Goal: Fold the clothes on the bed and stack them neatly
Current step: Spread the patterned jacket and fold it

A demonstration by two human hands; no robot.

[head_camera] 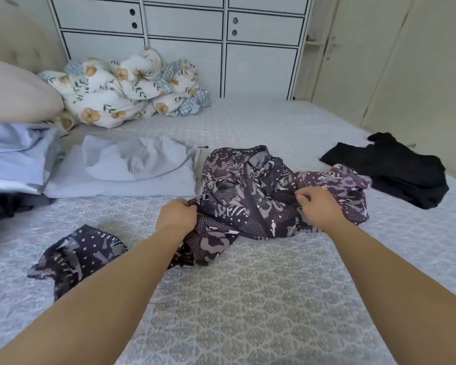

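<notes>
Patterned shirt (261, 196), thin purple fabric with dots and leaf shapes, lies crumpled in the middle of the bed (248, 299). Left hand (177, 216) pinches its near edge; right hand (317, 206) grips a fold. Black cloth (395, 169) lies flat to the right.

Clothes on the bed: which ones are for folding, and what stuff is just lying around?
For folding:
- purple patterned garment, gripped by the left hand and right hand
- small purple patterned piece
- black garment
- light blue clothes

Just lying around:
- flowered quilt
- pillow
- white cabinet
</notes>
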